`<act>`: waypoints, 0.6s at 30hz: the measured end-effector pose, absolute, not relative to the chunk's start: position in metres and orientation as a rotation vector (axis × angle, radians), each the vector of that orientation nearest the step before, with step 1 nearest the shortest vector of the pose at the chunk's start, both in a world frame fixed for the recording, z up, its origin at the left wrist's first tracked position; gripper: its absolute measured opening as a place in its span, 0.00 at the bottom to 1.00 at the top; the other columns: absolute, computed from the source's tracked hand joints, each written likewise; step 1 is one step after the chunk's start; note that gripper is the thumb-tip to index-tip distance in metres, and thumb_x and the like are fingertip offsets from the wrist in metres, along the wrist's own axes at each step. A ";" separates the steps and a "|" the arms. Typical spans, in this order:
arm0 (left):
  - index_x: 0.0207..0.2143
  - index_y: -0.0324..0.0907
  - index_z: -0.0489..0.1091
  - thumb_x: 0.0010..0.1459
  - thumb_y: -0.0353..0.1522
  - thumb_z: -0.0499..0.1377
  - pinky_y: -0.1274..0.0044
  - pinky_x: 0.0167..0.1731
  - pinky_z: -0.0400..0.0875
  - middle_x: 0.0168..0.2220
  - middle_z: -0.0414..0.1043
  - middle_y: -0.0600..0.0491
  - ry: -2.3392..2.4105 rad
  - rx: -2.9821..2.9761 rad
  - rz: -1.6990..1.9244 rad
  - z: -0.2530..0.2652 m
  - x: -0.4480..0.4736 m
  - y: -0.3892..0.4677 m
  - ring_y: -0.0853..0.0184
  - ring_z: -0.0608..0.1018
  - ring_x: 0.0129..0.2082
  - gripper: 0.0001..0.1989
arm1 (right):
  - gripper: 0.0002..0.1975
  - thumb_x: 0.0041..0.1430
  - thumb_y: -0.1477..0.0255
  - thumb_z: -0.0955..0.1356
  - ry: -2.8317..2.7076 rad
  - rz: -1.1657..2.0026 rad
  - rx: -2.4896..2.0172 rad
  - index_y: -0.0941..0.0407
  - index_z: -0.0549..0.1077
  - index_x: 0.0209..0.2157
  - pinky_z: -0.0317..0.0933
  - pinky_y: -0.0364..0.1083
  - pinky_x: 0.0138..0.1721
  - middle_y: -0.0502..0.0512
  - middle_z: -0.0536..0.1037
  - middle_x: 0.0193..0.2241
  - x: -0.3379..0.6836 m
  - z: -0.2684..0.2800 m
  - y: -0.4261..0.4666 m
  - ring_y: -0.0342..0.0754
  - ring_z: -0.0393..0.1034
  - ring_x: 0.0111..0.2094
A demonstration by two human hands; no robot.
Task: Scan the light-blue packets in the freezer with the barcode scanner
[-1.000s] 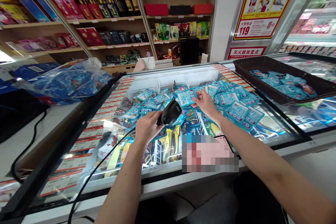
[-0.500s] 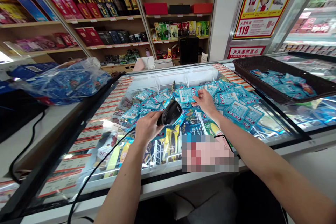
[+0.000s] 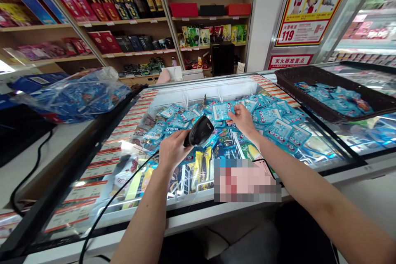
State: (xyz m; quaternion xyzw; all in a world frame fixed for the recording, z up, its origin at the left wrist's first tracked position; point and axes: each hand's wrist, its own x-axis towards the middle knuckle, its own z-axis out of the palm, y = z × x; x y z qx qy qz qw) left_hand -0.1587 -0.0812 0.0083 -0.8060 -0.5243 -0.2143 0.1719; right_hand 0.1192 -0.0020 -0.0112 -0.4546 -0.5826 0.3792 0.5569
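Note:
My left hand (image 3: pixel 173 147) is wrapped round the handle of a black corded barcode scanner (image 3: pixel 201 130), its head tilted toward the right. In my right hand (image 3: pixel 243 119) a small blue snack packet (image 3: pixel 222 111) is pinched by its right edge, with a white barcode label facing up. The packet is held just beyond the scanner head, and the two are apart. Around and behind it, many similar blue packets (image 3: pixel 278 130) lie spread over the glass top of a freezer chest (image 3: pixel 102 161). My fingertips behind the packet are partly hidden.
A brown basket (image 3: pixel 328 111) with more blue packets stands at the right. On the left lies a clear plastic bag (image 3: pixel 77 95) of blue packets. The scanner's cable (image 3: pixel 114 198) runs down the left side. A phone (image 3: pixel 262 169), partly blurred out, rests at the front edge.
The packet in my right hand has shifted slightly to the right. The scanner in my left hand has moved a little left and up.

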 end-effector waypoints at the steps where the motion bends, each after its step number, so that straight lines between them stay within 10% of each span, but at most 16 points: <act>1: 0.45 0.44 0.71 0.54 0.38 0.56 0.77 0.32 0.65 0.40 0.76 0.50 -1.511 -2.263 -0.630 0.008 -0.159 -0.081 0.62 0.77 0.39 0.17 | 0.17 0.55 0.62 0.67 -1.382 0.884 -1.086 0.53 0.60 0.43 0.71 0.48 0.25 0.48 0.73 0.27 0.120 -0.011 -0.002 0.50 0.75 0.24; 10: 0.44 0.45 0.71 0.53 0.40 0.57 0.76 0.29 0.62 0.39 0.76 0.50 -1.731 -2.021 -0.700 0.012 -0.165 -0.080 0.61 0.77 0.38 0.17 | 0.31 0.53 0.61 0.68 -1.405 0.859 -1.126 0.56 0.59 0.56 0.72 0.49 0.30 0.58 0.76 0.40 0.123 -0.008 -0.001 0.50 0.76 0.29; 18: 0.45 0.46 0.70 0.52 0.40 0.57 0.76 0.30 0.62 0.42 0.76 0.50 -1.789 -2.026 -0.621 0.017 -0.174 -0.082 0.61 0.76 0.40 0.18 | 0.21 0.57 0.60 0.67 -1.829 0.219 -1.358 0.58 0.73 0.47 0.67 0.52 0.44 0.60 0.75 0.38 0.128 0.005 -0.010 0.51 0.72 0.36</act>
